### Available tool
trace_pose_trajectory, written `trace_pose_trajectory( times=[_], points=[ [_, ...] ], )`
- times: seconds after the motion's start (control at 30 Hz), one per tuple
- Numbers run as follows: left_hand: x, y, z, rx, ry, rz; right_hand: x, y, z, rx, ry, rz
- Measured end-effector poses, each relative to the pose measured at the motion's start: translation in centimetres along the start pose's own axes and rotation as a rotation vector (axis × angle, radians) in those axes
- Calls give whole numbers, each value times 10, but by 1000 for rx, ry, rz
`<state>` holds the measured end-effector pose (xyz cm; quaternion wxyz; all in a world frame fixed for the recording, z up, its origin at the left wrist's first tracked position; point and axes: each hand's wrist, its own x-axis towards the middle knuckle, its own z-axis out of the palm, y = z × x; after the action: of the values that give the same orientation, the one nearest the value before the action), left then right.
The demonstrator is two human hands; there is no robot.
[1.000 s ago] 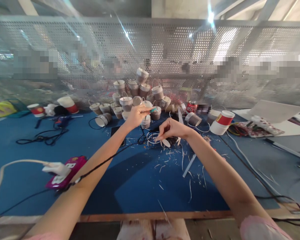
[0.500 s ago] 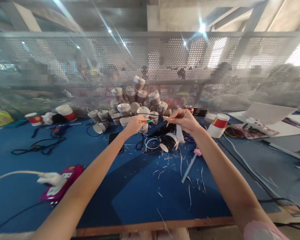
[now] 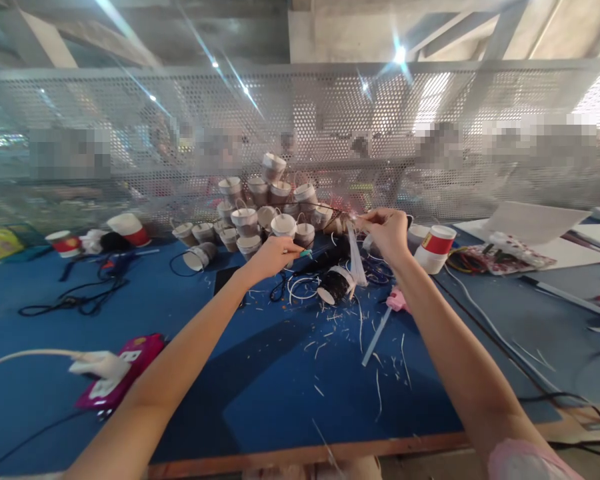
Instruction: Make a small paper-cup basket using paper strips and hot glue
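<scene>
Head view: teal item (image 3: 306,253) juts from pinching left hand (image 3: 273,257); right hand (image 3: 387,229) grip unclear.

The bare right hand (image 3: 387,233), nearly touching the bare left hand (image 3: 273,259) half a second ago, is now well apart, farther right. The thin dark strand (image 3: 325,207), then level across both, slopes toward the right fingertips. The black-wound cylinder with a white round end (image 3: 334,287), mostly covered a second ago, shows.

On the table (image 3: 275,407), cups (image 3: 245,222) are piled behind the power strip (image 3: 141,347).
</scene>
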<state>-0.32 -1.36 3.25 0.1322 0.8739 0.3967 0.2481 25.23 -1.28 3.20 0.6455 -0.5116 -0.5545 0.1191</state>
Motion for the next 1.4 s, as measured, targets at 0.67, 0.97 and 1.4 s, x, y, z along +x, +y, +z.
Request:
trace_pose_trajectory(
  times=[0.67,0.97,1.4],
  points=[
    [-16,20,-42,-97,220,282,0,-52,-55,-418,-858,-249],
    [4,-7,-18,-314,365,218,-24,-34,-1,-44,-1184,-100],
    [9,-14,16,-273,192,67,-41,-48,14,424,-1114,56]
  ],
)
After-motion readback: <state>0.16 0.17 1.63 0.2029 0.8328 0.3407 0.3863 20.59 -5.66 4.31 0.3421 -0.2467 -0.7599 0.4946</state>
